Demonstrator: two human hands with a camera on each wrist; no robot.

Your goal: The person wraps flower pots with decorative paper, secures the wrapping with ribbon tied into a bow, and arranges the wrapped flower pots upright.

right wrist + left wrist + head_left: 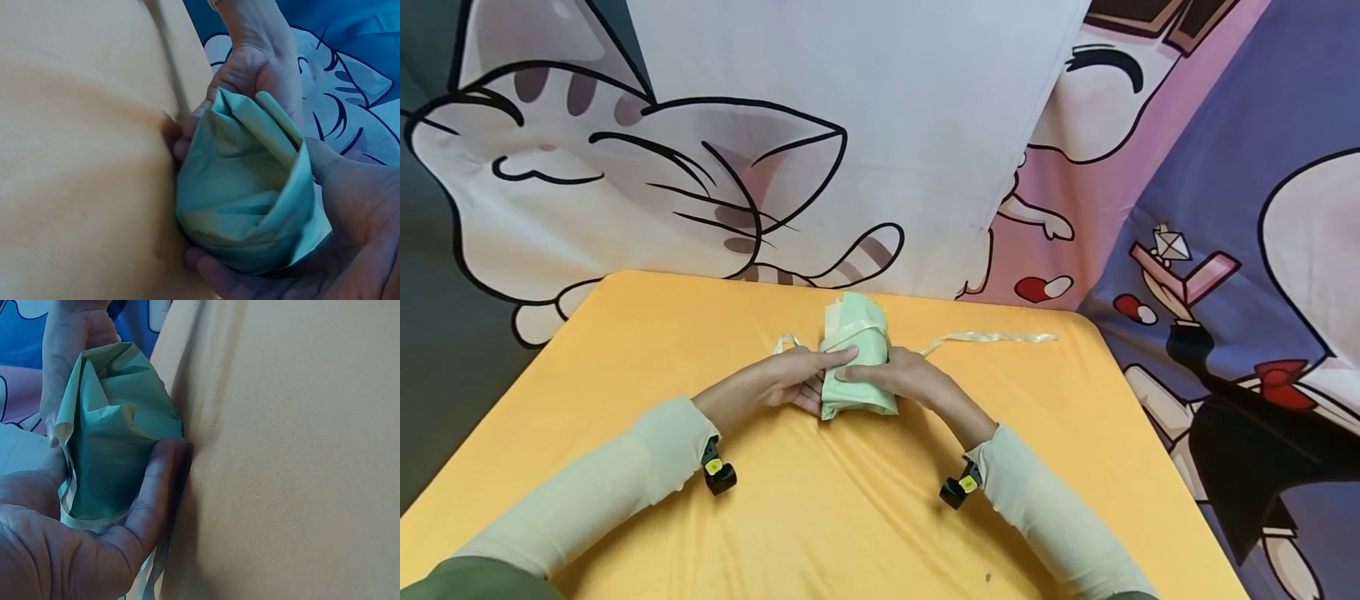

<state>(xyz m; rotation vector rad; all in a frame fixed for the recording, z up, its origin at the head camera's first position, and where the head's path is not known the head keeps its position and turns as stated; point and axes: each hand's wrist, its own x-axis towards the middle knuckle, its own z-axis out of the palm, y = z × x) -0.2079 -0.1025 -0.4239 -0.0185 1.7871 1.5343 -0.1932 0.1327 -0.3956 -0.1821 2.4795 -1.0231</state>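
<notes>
A bundle wrapped in mint-green paper (867, 343) is held between both hands over the middle of the table. My left hand (792, 375) grips its left side, thumb on top and fingers underneath. From the right, my right hand (916, 375) holds it likewise, its thumb lying across the upper face. In the left wrist view the near end of the green wrapping (115, 462) is folded and creased. The right wrist view shows the gathered paper (244, 194) with fingers curled under its lower edge. What the paper encloses is hidden.
A pale satin ribbon (992, 337) trails out on the table to the right, and a looped piece shows left of the bundle. The yellow-covered table (760, 517) ends at a printed cartoon curtain (925, 167) behind and to the right.
</notes>
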